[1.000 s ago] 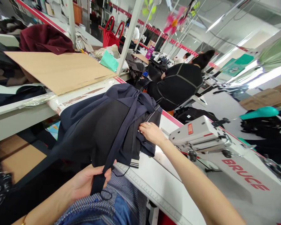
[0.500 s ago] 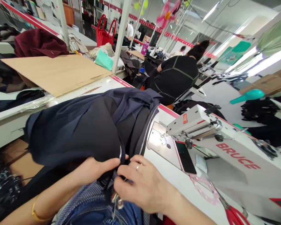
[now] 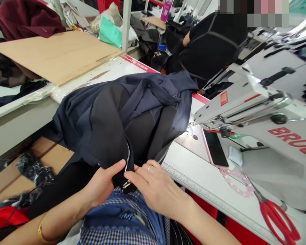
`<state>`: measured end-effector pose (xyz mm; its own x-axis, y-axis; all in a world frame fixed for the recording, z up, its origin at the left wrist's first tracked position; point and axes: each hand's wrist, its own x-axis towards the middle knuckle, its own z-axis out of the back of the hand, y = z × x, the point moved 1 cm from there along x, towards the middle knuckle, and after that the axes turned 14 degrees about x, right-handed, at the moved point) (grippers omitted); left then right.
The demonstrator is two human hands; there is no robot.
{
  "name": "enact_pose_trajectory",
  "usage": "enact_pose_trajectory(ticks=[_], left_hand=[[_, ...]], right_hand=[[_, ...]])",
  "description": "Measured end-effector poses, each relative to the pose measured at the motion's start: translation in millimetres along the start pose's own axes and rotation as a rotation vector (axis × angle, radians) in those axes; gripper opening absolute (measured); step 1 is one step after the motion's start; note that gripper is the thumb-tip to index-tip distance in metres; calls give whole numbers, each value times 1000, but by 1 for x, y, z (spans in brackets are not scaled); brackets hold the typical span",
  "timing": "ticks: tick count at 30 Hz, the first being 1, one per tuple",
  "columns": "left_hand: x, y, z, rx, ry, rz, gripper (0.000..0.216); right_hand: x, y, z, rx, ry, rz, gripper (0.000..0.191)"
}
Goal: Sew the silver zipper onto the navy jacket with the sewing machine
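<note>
Soft, limp and probably light for its bulk, the navy-and-black matt cloth garment point(image 3: 109, 115) should slump and drag by its own folds, so its firmer edge of pale, metal-looking zip teeth point(image 3: 128, 153) seems the surest place to take hold. There the left hand point(image 3: 103, 183) pinches with its thumb on top, and the right hand point(image 3: 155, 185) grasps just below, its fingertips partly hidden. Dark panels and rumpled navy folds spread over the white sewing table point(image 3: 191, 154) and its near edge, beside the white, red-lettered sewing machine point(image 3: 260, 122)
</note>
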<state>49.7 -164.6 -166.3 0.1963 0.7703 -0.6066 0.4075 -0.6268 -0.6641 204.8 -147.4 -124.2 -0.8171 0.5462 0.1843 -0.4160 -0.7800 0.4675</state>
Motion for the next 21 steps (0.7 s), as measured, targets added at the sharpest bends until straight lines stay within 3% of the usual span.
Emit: enact_pose_trajectory(ticks=[5,11,21], left_hand=[[-2,4,1,78,23,-89,26],[3,4,1,206,-79,-201,25],[5,11,11,156,-139,-158,34]], right_hand=[[2,-4,-1,57,46,-47,18],[6,-4,-2,27,186,-53,26],[7,-9,1,44,-7,-98,14]])
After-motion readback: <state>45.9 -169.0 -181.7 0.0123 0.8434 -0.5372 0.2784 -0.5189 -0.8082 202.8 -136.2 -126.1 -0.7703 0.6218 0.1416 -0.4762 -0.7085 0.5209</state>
